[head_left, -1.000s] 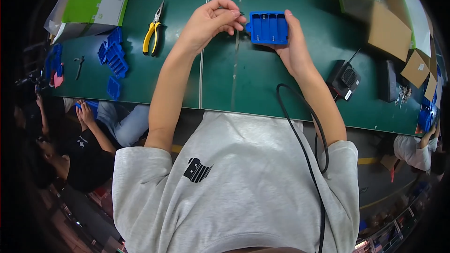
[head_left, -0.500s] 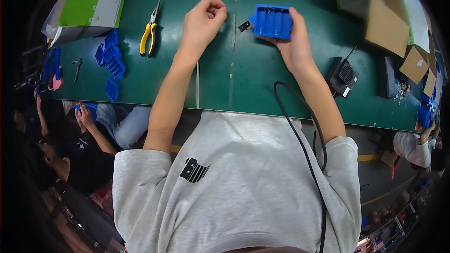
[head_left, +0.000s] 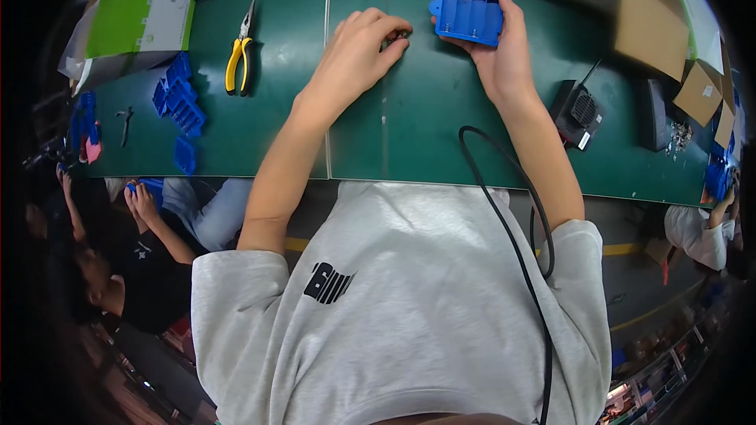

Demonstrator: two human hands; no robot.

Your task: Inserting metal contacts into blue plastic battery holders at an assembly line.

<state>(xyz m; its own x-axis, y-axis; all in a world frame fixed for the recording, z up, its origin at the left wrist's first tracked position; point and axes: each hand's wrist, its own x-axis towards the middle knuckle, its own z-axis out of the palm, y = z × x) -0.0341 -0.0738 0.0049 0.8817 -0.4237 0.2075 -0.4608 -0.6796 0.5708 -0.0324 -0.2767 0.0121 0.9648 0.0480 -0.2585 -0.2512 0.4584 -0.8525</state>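
My right hand (head_left: 504, 59) grips a blue plastic battery holder (head_left: 470, 17) by its right side, raised above the green table. Its long slots face up, and small metal springs show at the ends of some of them. To its left, my left hand (head_left: 358, 47) is low over the table, thumb and fingertips closing on a small black part (head_left: 404, 34). The fingers cover most of that part, so only a dark bit shows. A gap of table separates the two hands.
Yellow-handled long-nose pliers (head_left: 239, 59) lie left of my left hand. Further left are blue plastic pieces (head_left: 179, 102) and a green-white box (head_left: 130, 12). A black radio-like device (head_left: 579, 114) and open cardboard boxes (head_left: 650, 27) stand right. A black cable (head_left: 504, 208) hangs before me. Co-workers sit at both sides.
My left hand has moved right, onto the small black part that lay loose on the table. My right hand with the battery holder has shifted slightly away and right.
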